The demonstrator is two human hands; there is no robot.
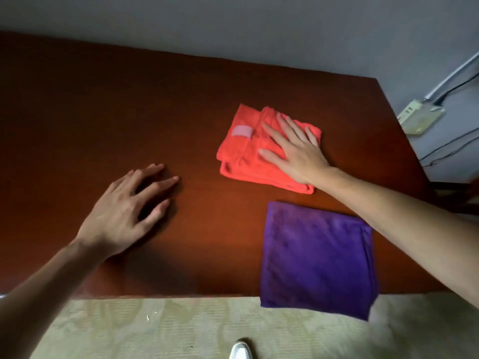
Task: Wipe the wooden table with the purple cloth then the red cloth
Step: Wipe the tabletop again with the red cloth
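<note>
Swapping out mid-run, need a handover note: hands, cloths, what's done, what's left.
Left hand: open, fingers spread on the bare wooden table, holding nothing.
Right hand: open, flat on the folded red cloth, pressing it to the table.
Purple cloth: folded, untouched, at the near edge with its near corner hanging over the edge.
Done: cannot tell from this frame whether the purple pass happened; the purple cloth lies set aside.
Left: the red cloth wipe, which seems to be at hand; confirm the purple pass first.
</note>
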